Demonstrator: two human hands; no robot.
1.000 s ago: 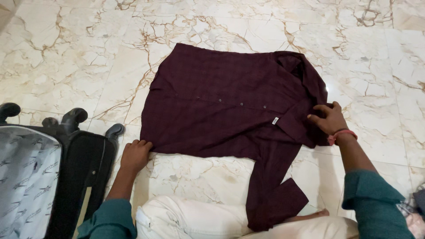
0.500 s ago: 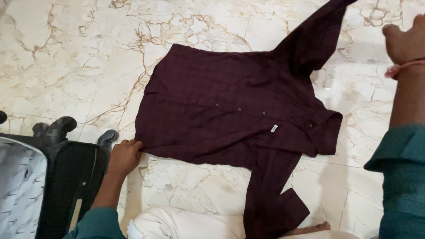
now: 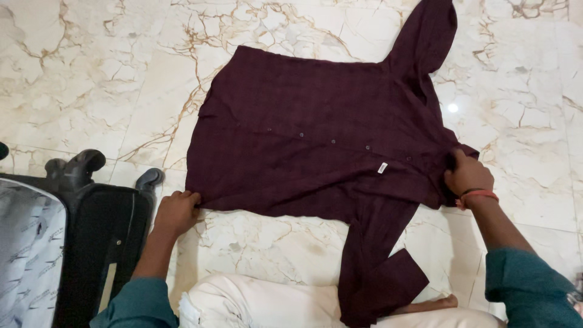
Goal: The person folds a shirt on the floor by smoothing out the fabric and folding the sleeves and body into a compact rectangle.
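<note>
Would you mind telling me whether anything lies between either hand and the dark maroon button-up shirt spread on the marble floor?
Nothing visible does: the left hand grips the dark maroon shirt at its hem corner, and the right hand grips its collar end.

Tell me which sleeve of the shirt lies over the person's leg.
The near sleeve: it runs toward the person, its cuff on the white trouser leg. The other sleeve stretches away over the floor.

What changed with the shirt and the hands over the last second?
The far sleeve, earlier folded over the maroon shirt, was flung out away from the person onto the floor. The right hand let go, swung up, and now grips the collar end again. The left hand kept pinching the hem corner; the suitcase stayed put.
</note>
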